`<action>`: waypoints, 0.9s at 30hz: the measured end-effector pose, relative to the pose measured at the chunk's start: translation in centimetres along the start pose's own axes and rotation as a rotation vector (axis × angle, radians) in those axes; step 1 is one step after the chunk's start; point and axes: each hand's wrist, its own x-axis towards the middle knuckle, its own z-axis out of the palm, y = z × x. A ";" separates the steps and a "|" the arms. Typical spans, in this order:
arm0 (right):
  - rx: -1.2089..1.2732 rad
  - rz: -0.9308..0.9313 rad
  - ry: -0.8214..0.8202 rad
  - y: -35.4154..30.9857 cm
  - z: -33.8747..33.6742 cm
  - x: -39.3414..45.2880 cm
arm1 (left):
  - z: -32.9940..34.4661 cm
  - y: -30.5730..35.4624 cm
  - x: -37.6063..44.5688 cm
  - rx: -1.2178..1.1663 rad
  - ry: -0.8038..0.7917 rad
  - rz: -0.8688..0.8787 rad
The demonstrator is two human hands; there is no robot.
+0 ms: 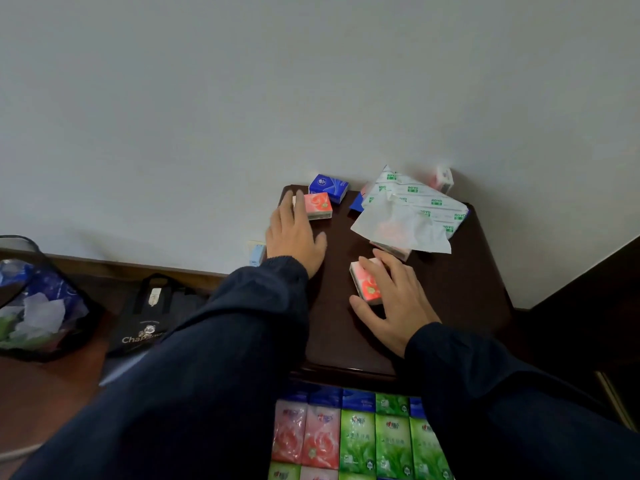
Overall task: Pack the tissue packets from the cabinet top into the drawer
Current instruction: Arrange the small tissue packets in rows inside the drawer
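Pale wall backs a dark cabinet top [450, 289]. On it, a blue packet [328, 187] stands at the rear, just behind a pink packet [317, 205] that the left hand [294, 237] touches with straight, spread fingers. The right hand [391, 299] curls round a second pink packet [365, 284] near the front. A torn white wrapper [412, 213] lies right, over what may be another pink packet. Below, the drawer [346, 434] holds rows of pink and green packets. A black bag [145, 320] sits on the floor left.
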 end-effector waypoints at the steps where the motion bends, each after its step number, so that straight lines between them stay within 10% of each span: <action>1: 0.003 0.001 0.009 0.0 0.1 0.0 | 0.3 0.3 1.2 0.045 0.009 0.028; 12: 0.060 0.024 0.003 -0.4 -0.6 -0.1 | 1.7 -0.7 0.7 0.198 -0.005 0.111; 27: 0.334 0.431 -0.162 -4.4 -6.0 -7.8 | -1.4 1.0 -24.9 -0.350 -0.010 0.023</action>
